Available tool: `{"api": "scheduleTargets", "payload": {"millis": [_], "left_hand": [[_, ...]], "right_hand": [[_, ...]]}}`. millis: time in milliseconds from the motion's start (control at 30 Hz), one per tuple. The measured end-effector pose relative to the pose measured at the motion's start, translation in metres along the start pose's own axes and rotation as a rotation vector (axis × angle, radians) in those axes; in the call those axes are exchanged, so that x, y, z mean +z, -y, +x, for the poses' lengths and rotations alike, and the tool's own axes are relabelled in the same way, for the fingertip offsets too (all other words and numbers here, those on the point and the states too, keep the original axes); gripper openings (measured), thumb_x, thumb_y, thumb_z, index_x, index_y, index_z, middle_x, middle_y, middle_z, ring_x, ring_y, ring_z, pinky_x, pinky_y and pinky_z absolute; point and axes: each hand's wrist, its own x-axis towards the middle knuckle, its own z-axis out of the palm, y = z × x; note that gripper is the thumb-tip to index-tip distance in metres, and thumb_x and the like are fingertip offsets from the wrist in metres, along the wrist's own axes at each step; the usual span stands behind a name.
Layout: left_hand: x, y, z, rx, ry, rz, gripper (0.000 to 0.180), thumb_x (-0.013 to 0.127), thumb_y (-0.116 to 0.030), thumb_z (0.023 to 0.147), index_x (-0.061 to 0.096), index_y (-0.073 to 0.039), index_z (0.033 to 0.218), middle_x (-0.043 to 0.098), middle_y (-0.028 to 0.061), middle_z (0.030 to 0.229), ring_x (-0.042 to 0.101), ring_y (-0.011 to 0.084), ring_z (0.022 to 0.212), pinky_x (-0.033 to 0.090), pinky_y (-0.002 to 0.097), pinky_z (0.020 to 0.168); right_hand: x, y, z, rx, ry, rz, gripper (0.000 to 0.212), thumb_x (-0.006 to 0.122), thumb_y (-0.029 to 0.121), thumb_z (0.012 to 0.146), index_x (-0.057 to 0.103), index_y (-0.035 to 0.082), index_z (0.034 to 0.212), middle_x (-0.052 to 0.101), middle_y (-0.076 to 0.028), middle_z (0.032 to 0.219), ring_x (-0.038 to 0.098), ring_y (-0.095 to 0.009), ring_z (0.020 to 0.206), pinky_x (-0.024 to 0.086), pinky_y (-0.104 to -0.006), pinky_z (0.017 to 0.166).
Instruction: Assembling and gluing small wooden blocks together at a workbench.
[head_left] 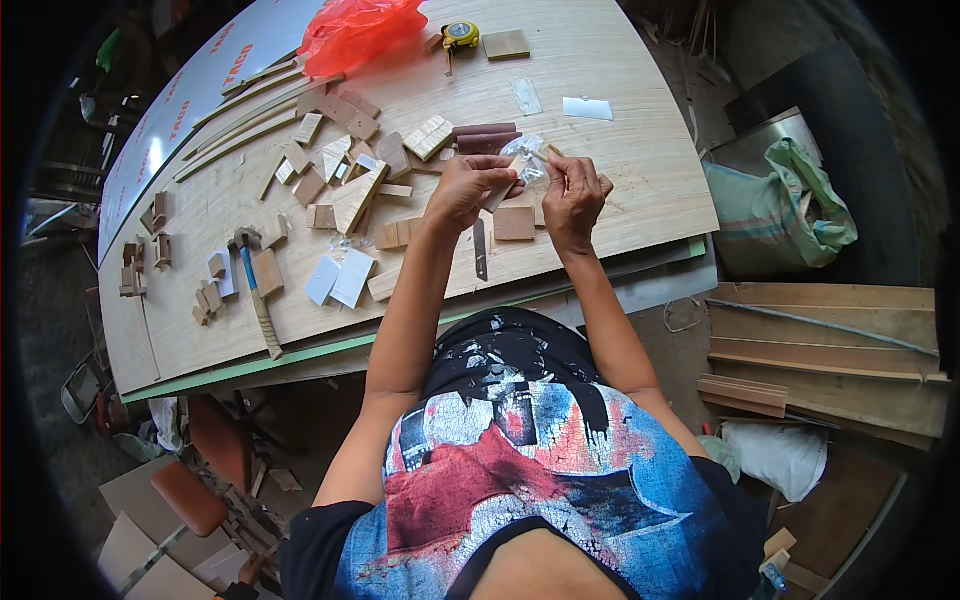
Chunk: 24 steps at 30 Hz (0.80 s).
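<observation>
Over the table's near edge, my left hand (pixel 472 188) grips a small pale wood piece (pixel 497 199) between thumb and fingers. Close beside it, my right hand (pixel 577 202) is closed in a pinch on a small light-coloured thing, too small to name. Behind the fingertips shows a crumpled clear plastic bag (pixel 533 148). A thin dark metal blade (pixel 481 250) lies just below the left hand, with a square wood block (pixel 515 224) to its right. Dark red rolled strips (pixel 487 139) rest beyond the left hand.
Wood blocks (pixel 355 200) crowd the middle of the plywood table (pixel 630 60). A hammer (pixel 256 290) lies at left, near white cards (pixel 350 278). At the far side are a red plastic bag (pixel 362 35) and a yellow tape measure (pixel 460 37). A green-white sack (pixel 770 220) stands right.
</observation>
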Motion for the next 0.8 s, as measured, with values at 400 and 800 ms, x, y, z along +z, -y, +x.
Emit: {"api": "scheduleTargets", "payload": {"millis": [400, 800], "left_hand": [[0.001, 0.003, 0.001, 0.005, 0.008, -0.003, 0.021, 0.060, 0.005, 0.071, 0.052, 0.011, 0.089, 0.058, 0.0168, 0.077, 0.061, 0.0221, 0.066, 0.054, 0.0272, 0.062], [0.000, 0.004, -0.001, 0.010, -0.056, 0.014, 0.024, 0.059, 0.004, 0.072, 0.051, 0.011, 0.094, 0.058, 0.0164, 0.081, 0.061, 0.0227, 0.070, 0.053, 0.0282, 0.067]], "right_hand": [[0.003, -0.005, 0.003, 0.061, -0.047, -0.025, 0.002, 0.056, 0.012, 0.076, 0.056, 0.010, 0.076, 0.056, 0.000, 0.074, 0.051, -0.017, 0.070, 0.030, -0.0310, 0.066], [-0.004, 0.012, -0.006, -0.017, 0.020, 0.027, 0.004, 0.058, 0.011, 0.074, 0.055, 0.009, 0.077, 0.055, -0.002, 0.073, 0.052, -0.019, 0.069, 0.031, -0.0306, 0.068]]}}
